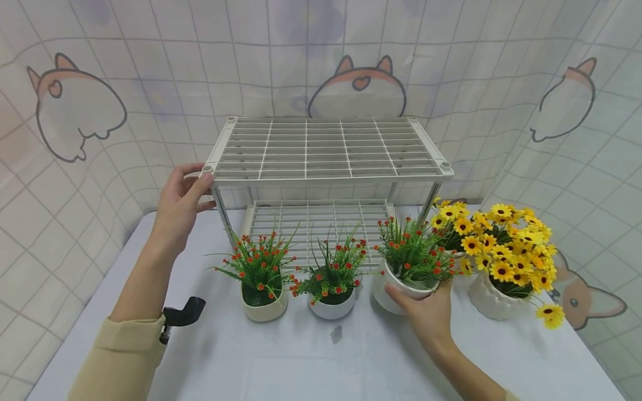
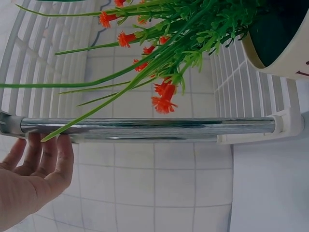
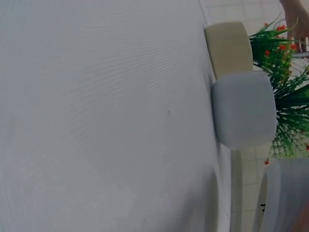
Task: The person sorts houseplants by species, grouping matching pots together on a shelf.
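Note:
At the upper tier's front left corner, my left hand [image 1: 178, 206] grips a white two-tier wire shelf [image 1: 326, 179], thumb on the corner and fingers by the metal post [image 2: 145, 126]. My right hand [image 1: 431, 317] holds a white flowerpot [image 1: 385, 289] with red flowers and green leaves, thumb on the front wall. That pot tilts slightly, and its underside shows in the right wrist view, above the tabletop. To its left stand a white pot [image 1: 332, 308] and a cream pot [image 1: 266, 309], both with red-flowered plants, in front of the lower tier [image 1: 321, 214].
Right of the held pot stands a white ribbed pot [image 1: 494, 301] of yellow flowers, with another yellow-flowered plant [image 1: 451, 217] behind it. A white cloth [image 1: 301, 362] covers the table. A tile-patterned curtain [image 1: 281, 72] hangs behind and at both sides.

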Tool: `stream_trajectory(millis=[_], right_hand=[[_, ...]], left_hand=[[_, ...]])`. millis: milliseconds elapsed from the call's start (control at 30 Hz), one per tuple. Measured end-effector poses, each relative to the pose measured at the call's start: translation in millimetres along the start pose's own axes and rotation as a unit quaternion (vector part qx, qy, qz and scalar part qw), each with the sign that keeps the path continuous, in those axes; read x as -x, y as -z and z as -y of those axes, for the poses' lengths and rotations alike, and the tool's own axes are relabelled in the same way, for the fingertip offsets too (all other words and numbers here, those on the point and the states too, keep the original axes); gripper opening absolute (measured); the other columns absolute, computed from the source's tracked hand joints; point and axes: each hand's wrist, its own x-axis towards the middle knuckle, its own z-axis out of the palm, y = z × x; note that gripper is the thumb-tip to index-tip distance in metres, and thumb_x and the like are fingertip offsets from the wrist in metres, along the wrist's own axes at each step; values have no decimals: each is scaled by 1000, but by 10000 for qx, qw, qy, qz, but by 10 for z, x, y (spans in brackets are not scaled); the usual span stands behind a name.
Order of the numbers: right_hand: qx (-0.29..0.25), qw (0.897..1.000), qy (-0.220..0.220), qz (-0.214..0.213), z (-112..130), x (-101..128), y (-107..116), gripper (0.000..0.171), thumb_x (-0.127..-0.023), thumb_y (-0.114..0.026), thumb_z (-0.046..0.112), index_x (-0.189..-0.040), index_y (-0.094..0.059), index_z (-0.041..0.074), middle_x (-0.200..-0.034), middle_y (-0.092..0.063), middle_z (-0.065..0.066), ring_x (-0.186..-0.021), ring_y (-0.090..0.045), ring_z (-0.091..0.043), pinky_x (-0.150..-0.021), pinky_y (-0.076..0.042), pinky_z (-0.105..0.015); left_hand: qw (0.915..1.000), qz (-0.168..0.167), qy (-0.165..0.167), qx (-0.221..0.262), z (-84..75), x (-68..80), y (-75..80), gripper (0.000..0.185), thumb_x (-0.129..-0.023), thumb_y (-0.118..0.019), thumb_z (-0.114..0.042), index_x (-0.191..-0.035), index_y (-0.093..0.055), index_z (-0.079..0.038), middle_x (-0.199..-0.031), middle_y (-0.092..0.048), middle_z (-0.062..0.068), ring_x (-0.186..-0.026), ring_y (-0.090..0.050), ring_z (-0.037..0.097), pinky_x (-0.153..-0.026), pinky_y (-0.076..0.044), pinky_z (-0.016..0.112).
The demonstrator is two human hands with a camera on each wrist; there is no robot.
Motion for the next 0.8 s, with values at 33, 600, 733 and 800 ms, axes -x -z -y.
stream_trajectory(millis=[33, 600, 733, 800], right_hand=[[3, 10000, 15, -2, 34, 13, 14, 114, -70, -97, 9, -158, -26, 13, -150, -45, -3, -136, -43, -18, -111, -33, -26], [-790, 9946, 163, 656, 895, 94, 200, 100, -76, -88, -6, -154, -32, 22, -150, -45, -4, -135, -47, -23, -103, -44, -20], [-446, 9954, 126, 837, 1095, 93, 241, 94, -80, -89, 3, -153, -32, 18, -148, -46, -5, -131, -50, -21, -97, -47, -18], [-340, 9950, 225, 914, 1191, 84, 260, 91, -80, -89, 5, -152, -34, 15, -146, -48, -7, -129, -52, -22, -95, -48, -18]], left_hand=[[10000, 2, 2, -2, -3, 1, -1, 55, -109, -51, -36, -153, -37, -6, -134, -55, 13, -112, -56, 17, -97, -52, 40], [9998, 38, 105, 186, -17, -5, 26, 55, -109, -52, -36, -152, -38, -6, -131, -55, 10, -111, -57, 17, -90, -52, 28], [9998, 56, 92, 164, -9, -9, 16, 56, -109, -51, -37, -152, -37, -6, -133, -55, 13, -112, -57, 17, -91, -52, 30], [9998, 61, 73, 151, -6, -11, 11, 56, -109, -51, -37, -152, -36, -6, -134, -55, 14, -112, -57, 17, -92, -52, 32]])
